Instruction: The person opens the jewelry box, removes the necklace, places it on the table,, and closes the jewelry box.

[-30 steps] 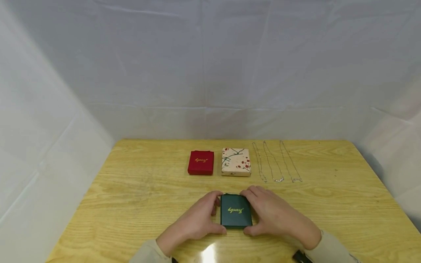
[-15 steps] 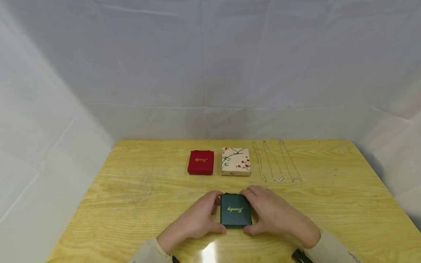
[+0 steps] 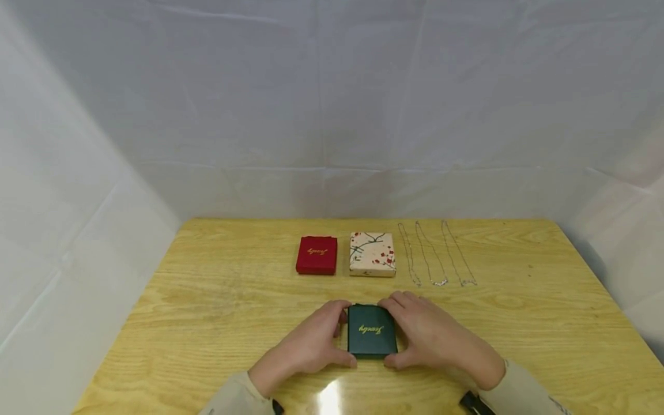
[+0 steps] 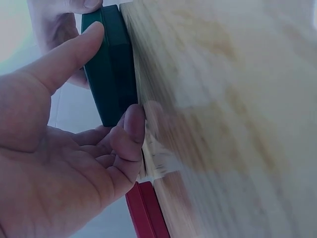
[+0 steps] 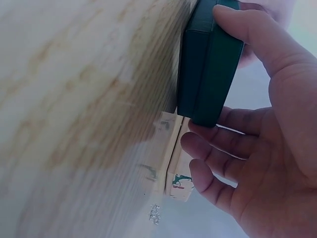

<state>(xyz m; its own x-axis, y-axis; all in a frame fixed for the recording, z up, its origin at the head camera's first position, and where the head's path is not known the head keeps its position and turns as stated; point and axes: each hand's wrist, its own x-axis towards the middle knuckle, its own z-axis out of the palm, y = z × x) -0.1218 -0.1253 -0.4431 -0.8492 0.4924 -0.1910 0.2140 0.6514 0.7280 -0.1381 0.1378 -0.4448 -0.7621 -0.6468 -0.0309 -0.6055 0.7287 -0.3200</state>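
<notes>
A dark green jewelry box [image 3: 372, 343] with gold "Jewelry" lettering lies closed on the table, its lettering upside down in the head view. My left hand [image 3: 313, 344] grips its left side, with the thumb at the near corner and the fingers toward the far one. On the opposite side my right hand [image 3: 430, 337] grips it the same way. In the left wrist view, the thumb [image 4: 89, 44] presses against the green lid. The right wrist view has the right thumb [image 5: 235, 22] on the lid's near edge and a fingertip under its far corner.
Behind the green box stand a red jewelry box [image 3: 317, 255] and a cream box [image 3: 372, 253] with a red blossom print. Three thin silver necklaces, the middle one [image 3: 440, 282] among them, lie stretched out right of these. White sheeting [image 3: 321, 115] surrounds the wooden table [image 3: 218, 323].
</notes>
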